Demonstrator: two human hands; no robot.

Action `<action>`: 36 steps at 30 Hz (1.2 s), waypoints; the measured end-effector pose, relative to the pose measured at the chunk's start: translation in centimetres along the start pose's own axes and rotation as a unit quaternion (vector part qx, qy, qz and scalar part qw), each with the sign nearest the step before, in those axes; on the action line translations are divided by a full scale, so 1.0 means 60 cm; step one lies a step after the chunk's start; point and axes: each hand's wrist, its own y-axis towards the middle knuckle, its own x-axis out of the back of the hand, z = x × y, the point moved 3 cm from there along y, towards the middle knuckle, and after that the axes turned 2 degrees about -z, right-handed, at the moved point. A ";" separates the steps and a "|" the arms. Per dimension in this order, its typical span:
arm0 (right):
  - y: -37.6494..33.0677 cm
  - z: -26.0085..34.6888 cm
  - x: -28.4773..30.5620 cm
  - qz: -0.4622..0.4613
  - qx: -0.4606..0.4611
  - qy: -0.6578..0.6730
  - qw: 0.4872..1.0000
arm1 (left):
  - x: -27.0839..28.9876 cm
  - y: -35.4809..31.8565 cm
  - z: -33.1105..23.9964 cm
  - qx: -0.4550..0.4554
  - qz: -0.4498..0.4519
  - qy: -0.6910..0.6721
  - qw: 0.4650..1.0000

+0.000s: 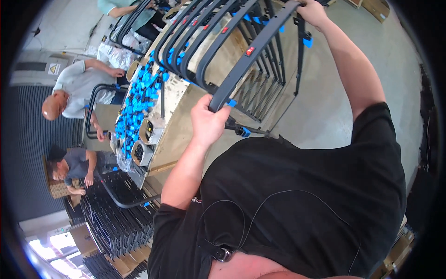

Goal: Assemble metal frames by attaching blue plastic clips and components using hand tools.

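Note:
My left hand (210,122) is wrapped round the near lower corner of a black metal tube frame (238,69). At the top edge of the picture my right hand (313,14) grips the far end of the same frame, its fingertips partly cut off. The frame stands tilted between my hands, with a small red piece (250,51) on its bar and a blue piece (307,41) on a leg near my right forearm. Just behind it, several similar black frames (204,51) stand in a row, each with a red piece.
A worktable (179,125) at left bears many blue-and-black parts (137,102) and boxes of small parts (141,153). Beyond it one person (86,88) handles a frame; another (79,165) is beside stacked black frames (118,214). A third person (121,11) works at the top.

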 end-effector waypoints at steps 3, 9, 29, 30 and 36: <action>0.023 -0.025 -0.003 -0.030 0.007 -0.058 0.998 | -0.062 0.052 0.026 0.021 -0.003 -0.082 0.996; -0.001 -0.138 -0.080 0.064 -0.167 0.134 0.975 | -0.078 0.139 0.104 -0.019 -0.069 -0.077 0.994; -0.124 0.082 -0.236 0.079 -0.212 0.515 0.827 | -0.018 0.054 0.119 0.001 0.080 0.150 0.985; -0.130 0.091 -0.223 0.067 -0.204 0.521 0.826 | -0.018 0.048 0.127 0.008 0.079 0.148 0.986; -0.118 0.066 -0.221 0.091 -0.174 0.550 0.812 | -0.025 0.063 0.135 -0.058 0.100 0.161 0.980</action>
